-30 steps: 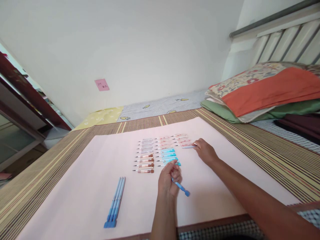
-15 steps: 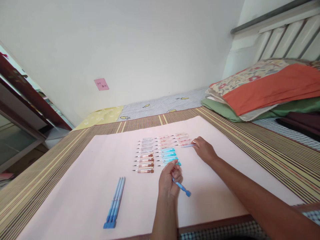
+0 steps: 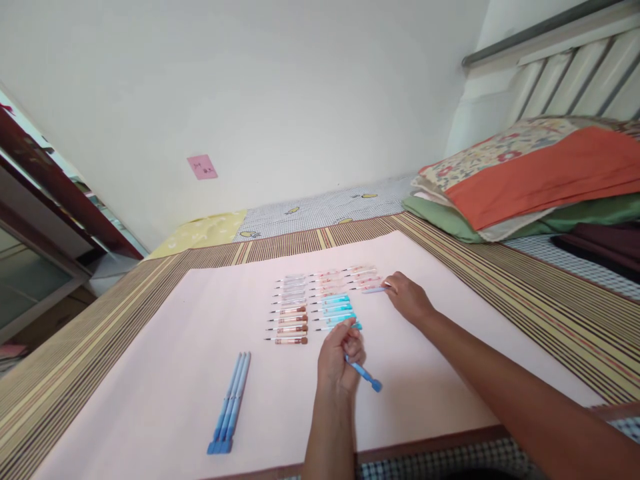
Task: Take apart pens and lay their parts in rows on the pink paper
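My left hand point(image 3: 341, 351) is closed around a blue pencil-like stick point(image 3: 365, 373), whose wide darker end sticks out toward the lower right. Its fingers hide the rest of the stick and part of the lowest turquoise piece. Further back, my right hand point(image 3: 407, 297) pinches the end of a slim pale lilac stick point(image 3: 373, 290) just above the paper. Small dark-pointed pieces lie in rows beside it: pink ones point(image 3: 363, 279), turquoise ones point(image 3: 336, 309), brown ones point(image 3: 291, 329) and clear ones point(image 3: 290, 291). Three blue sticks point(image 3: 230, 403) lie together at the front left.
Everything lies on a large pale pink sheet point(image 3: 165, 373) over a striped mat point(image 3: 107, 333). Folded bedding with an orange band point(image 3: 540, 187) is stacked at the right. A white wall point(image 3: 300, 100) with a pink note point(image 3: 203, 167) stands behind.
Hardly anything differs. Both hands keep the same grip and place, and the view has shifted very slightly.
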### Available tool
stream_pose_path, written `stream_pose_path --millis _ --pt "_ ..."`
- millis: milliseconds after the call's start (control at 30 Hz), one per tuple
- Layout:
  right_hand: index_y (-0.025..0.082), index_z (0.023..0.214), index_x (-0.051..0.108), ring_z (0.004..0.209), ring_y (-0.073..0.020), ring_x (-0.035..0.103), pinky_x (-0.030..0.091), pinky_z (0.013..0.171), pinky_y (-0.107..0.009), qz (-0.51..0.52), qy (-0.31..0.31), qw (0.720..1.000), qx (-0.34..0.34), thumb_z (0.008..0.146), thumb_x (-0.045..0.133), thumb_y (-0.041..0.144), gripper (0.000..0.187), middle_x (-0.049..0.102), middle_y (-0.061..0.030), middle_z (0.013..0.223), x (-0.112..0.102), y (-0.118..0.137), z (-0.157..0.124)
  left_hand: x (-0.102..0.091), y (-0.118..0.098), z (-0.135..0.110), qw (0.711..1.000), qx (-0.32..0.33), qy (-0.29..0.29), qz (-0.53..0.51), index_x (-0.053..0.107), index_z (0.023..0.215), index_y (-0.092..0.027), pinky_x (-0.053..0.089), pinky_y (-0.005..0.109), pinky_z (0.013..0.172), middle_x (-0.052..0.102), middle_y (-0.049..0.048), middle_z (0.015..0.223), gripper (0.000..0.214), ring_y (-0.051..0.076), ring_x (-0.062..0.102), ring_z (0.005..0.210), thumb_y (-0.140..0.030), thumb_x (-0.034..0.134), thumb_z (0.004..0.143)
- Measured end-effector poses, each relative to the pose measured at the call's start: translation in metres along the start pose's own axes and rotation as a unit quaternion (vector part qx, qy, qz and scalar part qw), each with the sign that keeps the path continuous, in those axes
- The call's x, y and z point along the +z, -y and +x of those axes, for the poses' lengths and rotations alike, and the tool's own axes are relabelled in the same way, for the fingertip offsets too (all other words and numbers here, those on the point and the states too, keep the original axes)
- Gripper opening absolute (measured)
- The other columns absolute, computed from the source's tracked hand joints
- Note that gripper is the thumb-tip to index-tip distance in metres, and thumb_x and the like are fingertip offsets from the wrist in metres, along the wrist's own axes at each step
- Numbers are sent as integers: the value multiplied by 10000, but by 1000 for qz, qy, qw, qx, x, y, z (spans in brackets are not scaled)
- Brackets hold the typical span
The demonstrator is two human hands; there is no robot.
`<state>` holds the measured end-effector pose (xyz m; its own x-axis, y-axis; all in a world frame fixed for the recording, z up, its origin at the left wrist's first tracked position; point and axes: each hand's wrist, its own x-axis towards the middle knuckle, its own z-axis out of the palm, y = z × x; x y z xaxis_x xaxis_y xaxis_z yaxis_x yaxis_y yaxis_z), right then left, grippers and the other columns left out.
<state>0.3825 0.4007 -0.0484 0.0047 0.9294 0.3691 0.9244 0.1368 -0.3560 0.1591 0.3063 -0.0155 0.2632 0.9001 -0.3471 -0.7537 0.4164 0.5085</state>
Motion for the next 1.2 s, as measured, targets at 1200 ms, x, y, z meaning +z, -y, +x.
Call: stream_pose_path --millis 1200 --pt "164 967 781 633 -135 472 380 596 -284 547 2 822 159 776 714 686 560 540 5 661 -61 90 -52 3 7 0 994 31 13 108 621 662 -116 141 181 392 531 -43 490 545 -9 265 361 -474 970 446"
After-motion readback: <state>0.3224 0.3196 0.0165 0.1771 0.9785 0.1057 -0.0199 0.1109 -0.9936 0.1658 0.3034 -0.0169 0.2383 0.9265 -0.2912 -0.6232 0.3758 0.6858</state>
